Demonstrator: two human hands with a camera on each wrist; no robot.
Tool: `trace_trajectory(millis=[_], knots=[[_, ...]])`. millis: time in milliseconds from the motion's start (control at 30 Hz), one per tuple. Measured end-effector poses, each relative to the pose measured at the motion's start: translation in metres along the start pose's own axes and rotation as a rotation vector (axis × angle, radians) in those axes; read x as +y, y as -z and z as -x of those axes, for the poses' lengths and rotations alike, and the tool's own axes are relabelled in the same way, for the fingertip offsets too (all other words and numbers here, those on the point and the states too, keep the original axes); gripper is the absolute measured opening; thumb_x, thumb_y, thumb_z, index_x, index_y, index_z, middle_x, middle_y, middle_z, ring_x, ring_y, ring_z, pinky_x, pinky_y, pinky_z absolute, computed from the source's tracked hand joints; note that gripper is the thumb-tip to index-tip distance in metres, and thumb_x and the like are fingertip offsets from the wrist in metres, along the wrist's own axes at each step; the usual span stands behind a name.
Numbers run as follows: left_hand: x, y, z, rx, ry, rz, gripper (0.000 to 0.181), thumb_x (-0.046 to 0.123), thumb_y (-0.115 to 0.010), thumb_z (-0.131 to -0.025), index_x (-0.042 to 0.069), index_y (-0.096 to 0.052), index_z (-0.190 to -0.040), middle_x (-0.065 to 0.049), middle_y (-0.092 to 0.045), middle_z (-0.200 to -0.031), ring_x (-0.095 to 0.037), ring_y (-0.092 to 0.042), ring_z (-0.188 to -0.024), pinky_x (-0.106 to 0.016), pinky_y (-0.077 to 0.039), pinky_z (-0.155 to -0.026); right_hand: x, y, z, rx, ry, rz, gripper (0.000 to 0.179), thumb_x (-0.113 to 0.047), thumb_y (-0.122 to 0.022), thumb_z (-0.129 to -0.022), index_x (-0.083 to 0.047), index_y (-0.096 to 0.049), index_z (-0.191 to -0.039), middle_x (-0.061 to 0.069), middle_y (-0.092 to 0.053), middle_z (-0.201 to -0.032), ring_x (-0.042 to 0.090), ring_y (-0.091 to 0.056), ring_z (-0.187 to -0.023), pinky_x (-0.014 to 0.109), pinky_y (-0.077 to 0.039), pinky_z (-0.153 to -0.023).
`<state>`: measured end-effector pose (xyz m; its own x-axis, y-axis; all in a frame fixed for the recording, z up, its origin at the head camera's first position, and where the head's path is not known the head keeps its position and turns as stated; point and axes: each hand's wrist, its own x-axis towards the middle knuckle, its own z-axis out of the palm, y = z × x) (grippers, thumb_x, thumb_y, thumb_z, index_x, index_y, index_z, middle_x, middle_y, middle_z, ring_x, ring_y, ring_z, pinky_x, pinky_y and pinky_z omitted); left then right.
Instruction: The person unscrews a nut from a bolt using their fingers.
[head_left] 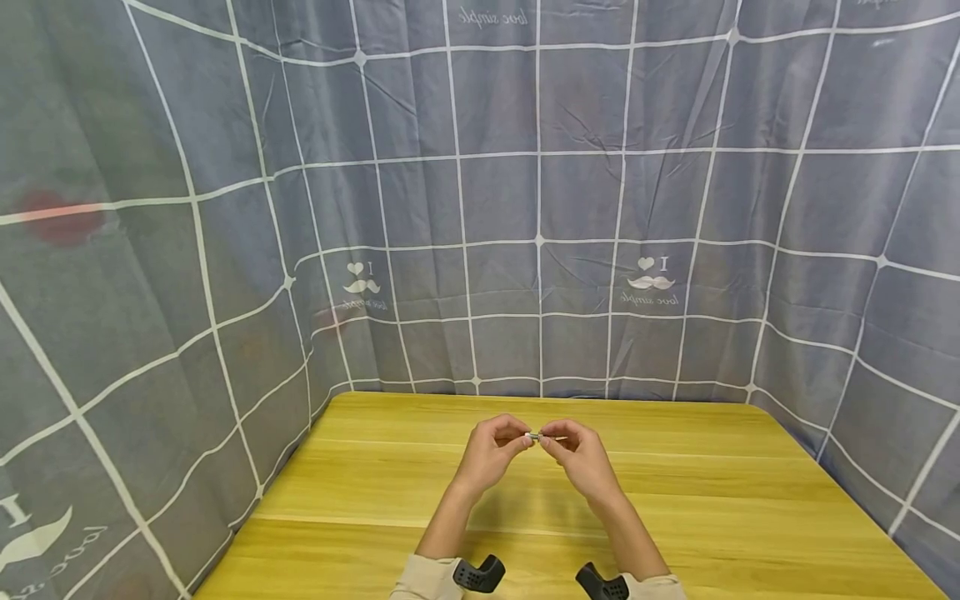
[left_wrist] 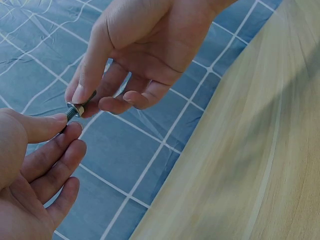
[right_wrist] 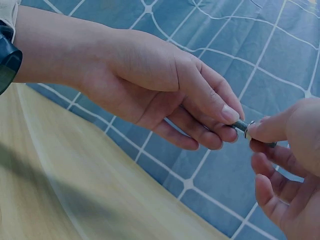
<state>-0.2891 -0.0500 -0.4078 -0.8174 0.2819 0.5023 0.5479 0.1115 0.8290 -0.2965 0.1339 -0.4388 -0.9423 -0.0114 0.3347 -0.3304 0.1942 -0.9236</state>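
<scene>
Between the two hands, a small metal bolt (head_left: 533, 436) is held above the table, its thread showing silver-grey. My left hand (head_left: 486, 456) pinches one end of the threaded shank (left_wrist: 70, 115) between thumb and forefinger; the other fingers are loosely bent. Facing it, my right hand (head_left: 583, 461) pinches a ring-shaped metal nut (left_wrist: 75, 108) on the bolt with thumb and forefinger. A dark end pokes out past the right fingertips in both wrist views. The fingers partly cover the bolt and the nut (right_wrist: 248, 131).
Below the hands lies a yellow wood-grain table (head_left: 360, 475) with rounded far corners. Grey curtains (head_left: 502, 200) with white grid lines hang behind it and along both sides. Black wrist devices (head_left: 480, 574) sit at both cuffs.
</scene>
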Motion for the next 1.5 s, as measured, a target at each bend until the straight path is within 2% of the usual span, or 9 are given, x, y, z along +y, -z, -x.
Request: trace_trajectory(millis=[167, 400, 567, 700, 833, 967, 1200, 1367, 1500], knots=[[-0.0007, 0.0000, -0.0006, -0.004, 0.012, -0.003, 0.008, -0.006, -0.068, -0.096, -0.010, -0.071, -0.102, -0.024, -0.073, -0.097, -0.037, -0.071, -0.092, -0.032, -0.057, -0.081, -0.0008, -0.0011, 0.0008, 0.008, -0.022, -0.006, 0.022, -0.014, -0.072, -0.100, -0.002, -0.071, -0.118, 0.008, -0.069, -0.108, 0.025, -0.064, -0.094, 0.038, -0.052, -0.078], [-0.0009, 0.0002, -0.0005, -0.006, 0.014, -0.010, 0.008, -0.006, -0.068, -0.097, -0.010, -0.071, -0.103, -0.025, -0.073, -0.098, -0.037, -0.071, -0.093, -0.034, -0.057, -0.082, 0.0033, -0.0009, 0.0000, 0.013, -0.028, 0.016, 0.016, -0.013, -0.071, -0.100, -0.002, -0.073, -0.111, 0.008, -0.069, -0.101, 0.022, -0.062, -0.089, 0.037, -0.052, -0.077], [-0.0010, 0.0003, -0.0006, -0.003, 0.020, -0.004, 0.008, -0.006, -0.068, -0.096, -0.010, -0.071, -0.103, -0.024, -0.074, -0.098, -0.036, -0.071, -0.093, -0.034, -0.057, -0.082, 0.0022, -0.0016, 0.0009, 0.012, -0.021, -0.015, 0.022, -0.011, -0.074, -0.097, -0.003, -0.071, -0.118, 0.008, -0.069, -0.111, 0.026, -0.066, -0.096, 0.038, -0.053, -0.081], [-0.0008, 0.0004, -0.0003, -0.001, 0.018, -0.012, 0.008, -0.005, -0.068, -0.097, -0.009, -0.071, -0.103, -0.023, -0.074, -0.098, -0.036, -0.071, -0.093, -0.035, -0.057, -0.082, 0.0027, -0.0024, 0.0014, 0.019, -0.032, -0.011, 0.024, -0.017, -0.073, -0.099, -0.002, -0.071, -0.118, 0.009, -0.071, -0.107, 0.026, -0.066, -0.094, 0.042, -0.054, -0.080], [-0.0008, 0.0006, -0.0006, 0.000, 0.014, -0.013, 0.008, -0.005, -0.068, -0.097, -0.009, -0.071, -0.104, -0.022, -0.074, -0.097, -0.035, -0.071, -0.093, -0.037, -0.057, -0.083, 0.0027, -0.0021, 0.0005, 0.029, -0.018, -0.013, 0.018, -0.014, -0.074, -0.098, -0.002, -0.074, -0.112, 0.008, -0.071, -0.105, 0.023, -0.065, -0.092, 0.037, -0.053, -0.081], [-0.0012, 0.0006, -0.0013, 0.001, 0.015, -0.010, 0.008, -0.006, -0.068, -0.097, -0.009, -0.071, -0.103, -0.022, -0.074, -0.097, -0.034, -0.071, -0.093, -0.037, -0.057, -0.084, 0.0022, -0.0018, -0.0005, 0.036, -0.003, -0.015, 0.018, -0.010, -0.075, -0.097, -0.002, -0.073, -0.113, 0.009, -0.070, -0.109, 0.023, -0.066, -0.093, 0.034, -0.054, -0.081], [-0.0022, 0.0007, -0.0010, 0.002, 0.020, -0.010, 0.007, -0.005, -0.068, -0.097, -0.008, -0.071, -0.103, -0.022, -0.074, -0.097, -0.034, -0.071, -0.093, -0.039, -0.057, -0.084, 0.0038, -0.0032, -0.0002, 0.024, -0.046, 0.002, 0.021, -0.021, -0.070, -0.101, -0.002, -0.075, -0.109, 0.007, -0.071, -0.096, 0.026, -0.065, -0.088, 0.038, -0.053, -0.077], [-0.0034, 0.0015, -0.0011, 0.001, 0.029, 0.004, 0.007, -0.007, -0.068, -0.096, -0.010, -0.071, -0.102, -0.025, -0.073, -0.097, -0.036, -0.071, -0.093, -0.035, -0.056, -0.083, 0.0031, -0.0041, 0.0006, 0.021, -0.025, -0.003, 0.020, -0.010, -0.074, -0.098, -0.002, -0.072, -0.115, 0.008, -0.069, -0.109, 0.024, -0.064, -0.091, 0.034, -0.052, -0.078], [-0.0026, 0.0025, -0.0011, -0.002, 0.022, 0.000, 0.008, -0.007, -0.067, -0.096, -0.011, -0.070, -0.103, -0.026, -0.073, -0.098, -0.038, -0.071, -0.093, -0.034, -0.057, -0.082, 0.0016, -0.0055, 0.0000, 0.036, -0.040, 0.024, 0.023, -0.009, -0.071, -0.100, 0.001, -0.068, -0.120, 0.010, -0.068, -0.112, 0.024, -0.064, -0.094, 0.038, -0.052, -0.079]])
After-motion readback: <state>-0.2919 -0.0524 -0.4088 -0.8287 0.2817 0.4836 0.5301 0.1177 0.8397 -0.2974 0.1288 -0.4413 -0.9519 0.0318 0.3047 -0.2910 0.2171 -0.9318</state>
